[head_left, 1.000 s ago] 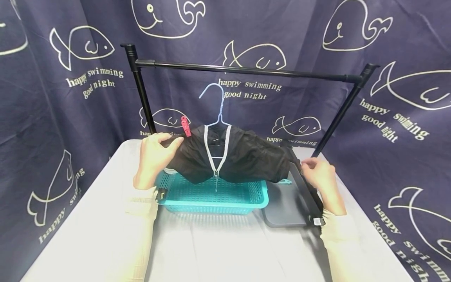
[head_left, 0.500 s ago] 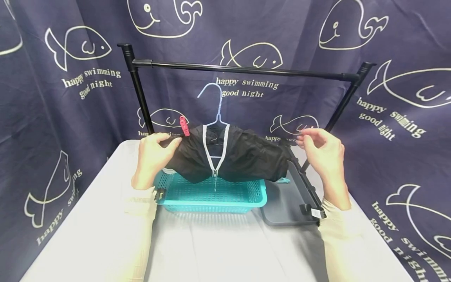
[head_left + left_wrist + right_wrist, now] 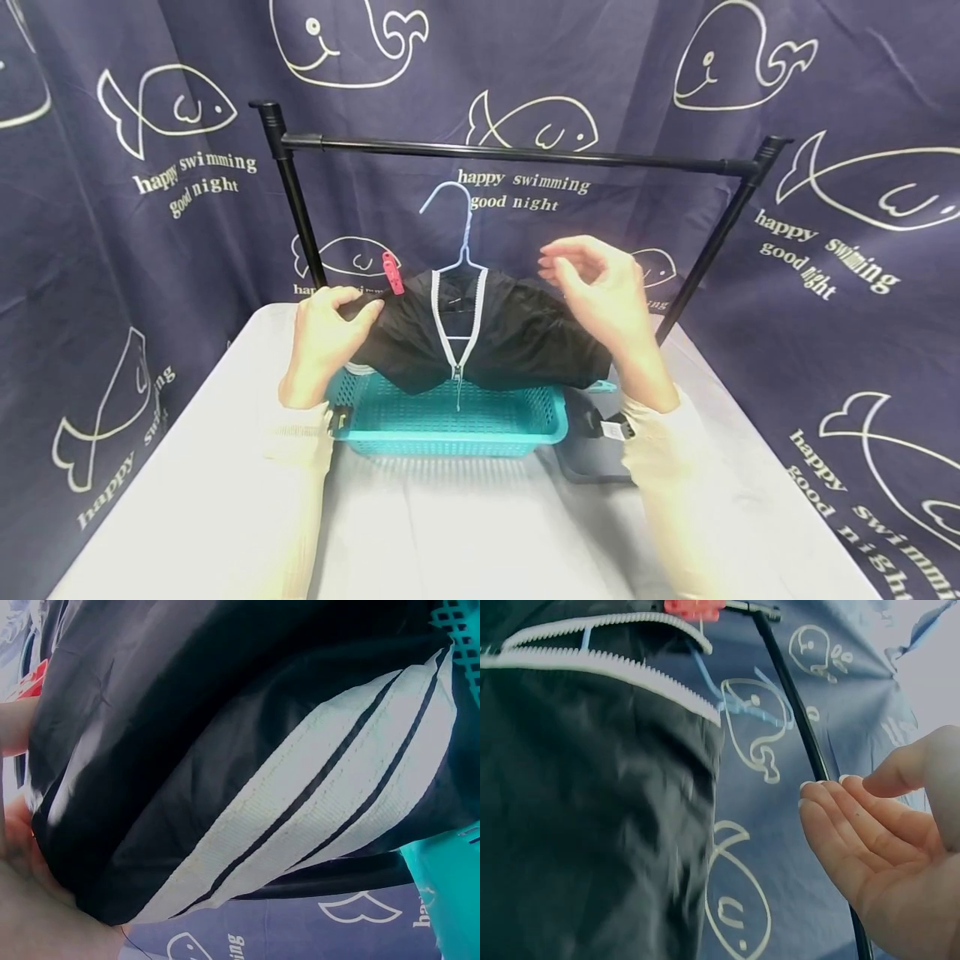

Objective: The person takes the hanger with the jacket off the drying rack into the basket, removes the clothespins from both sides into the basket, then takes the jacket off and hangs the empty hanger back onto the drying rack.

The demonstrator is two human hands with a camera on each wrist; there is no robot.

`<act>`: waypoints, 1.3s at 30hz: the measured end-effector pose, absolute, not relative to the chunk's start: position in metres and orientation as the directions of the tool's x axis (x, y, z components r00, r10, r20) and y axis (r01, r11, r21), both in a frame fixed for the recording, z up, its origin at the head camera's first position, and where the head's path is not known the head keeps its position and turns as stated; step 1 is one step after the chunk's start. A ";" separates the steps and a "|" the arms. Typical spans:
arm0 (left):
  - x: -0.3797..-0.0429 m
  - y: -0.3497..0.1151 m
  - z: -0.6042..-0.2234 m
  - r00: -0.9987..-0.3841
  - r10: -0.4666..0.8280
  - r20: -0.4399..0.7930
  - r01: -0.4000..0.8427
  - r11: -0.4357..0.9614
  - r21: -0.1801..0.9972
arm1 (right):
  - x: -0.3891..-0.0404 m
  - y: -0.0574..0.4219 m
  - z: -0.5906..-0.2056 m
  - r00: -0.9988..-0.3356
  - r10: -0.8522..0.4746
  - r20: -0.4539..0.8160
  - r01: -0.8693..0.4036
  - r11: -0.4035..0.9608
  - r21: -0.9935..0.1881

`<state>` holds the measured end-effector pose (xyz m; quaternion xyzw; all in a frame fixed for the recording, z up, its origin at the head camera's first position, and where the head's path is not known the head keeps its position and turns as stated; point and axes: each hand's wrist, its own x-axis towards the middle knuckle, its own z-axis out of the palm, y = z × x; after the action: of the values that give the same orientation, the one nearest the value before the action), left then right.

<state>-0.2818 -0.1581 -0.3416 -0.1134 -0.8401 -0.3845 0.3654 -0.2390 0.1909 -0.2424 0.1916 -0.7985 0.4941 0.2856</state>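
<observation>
Basket [image 3: 450, 437]: partly overhung by jacket [image 3: 536, 342]. Left hand [image 3: 326, 337]: jacket pinched at one end. Right hand [image 3: 609, 292]: fingers loosely bent, nothing held. Peg [image 3: 392, 275]: clipped on jacket. Hanger [image 3: 468, 233]: fitted inside jacket, not yet hung on bar [image 3: 525, 154]. Judged step: jacket being secured; hanger apparently to be gripped next.

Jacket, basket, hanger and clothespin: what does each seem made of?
Jacket: thin cloth, probably synthetic, slight sheen; it creases and catches light in the left wrist view.
Basket: smooth teal, likely plastic, judging by its moulded lattice of holes.
Hanger: perhaps wire with a pale blue coating; its neck looks twisted.
Clothespin: probably plastic, from its even, bright pink colour; finish too small to judge.
</observation>
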 end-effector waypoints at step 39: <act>-0.279 -0.152 -0.344 -0.685 -0.066 0.726 0.504 0.677 0.537 | -0.294 0.047 -0.243 -0.741 -0.443 0.504 -0.668 0.558 -0.492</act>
<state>-0.2794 -0.1524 -0.3444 -0.1309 -0.8354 -0.3802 0.3747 -0.2942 0.0474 -0.2429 0.3203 -0.8674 0.3440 0.1634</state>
